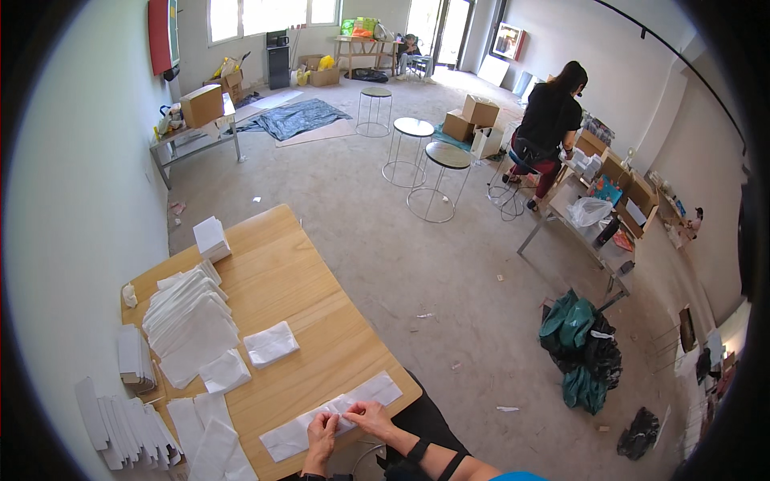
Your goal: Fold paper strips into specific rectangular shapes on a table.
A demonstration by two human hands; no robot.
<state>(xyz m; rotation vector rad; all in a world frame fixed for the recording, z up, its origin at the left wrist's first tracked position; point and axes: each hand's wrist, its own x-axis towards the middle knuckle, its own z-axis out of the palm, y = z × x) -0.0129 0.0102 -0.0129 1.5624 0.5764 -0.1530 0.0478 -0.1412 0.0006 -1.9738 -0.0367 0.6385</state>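
Observation:
A long white paper strip (285,438), perhaps a flattened bag, lies along the near edge of the wooden table (293,240). My left hand (321,437) and my right hand (371,419) meet at its middle, fingertips pinched close together on the paper. What exactly sits between the fingertips is too small to make out. Beyond them rests a folded white paper packet (271,345). Farther left, a fanned stack of white paper sheets (188,321) spreads out, with a loose white piece (224,372) at its near end. More white sheets (216,449) lie left of my hands.
A white box-like stack (212,239) stands at the table's far corner; fanned white pieces (132,429) lie near the left wall. Round stools (447,156), green and black bags (573,329) and a cluttered side table (561,210) stand beyond. A person in black (549,120) is there.

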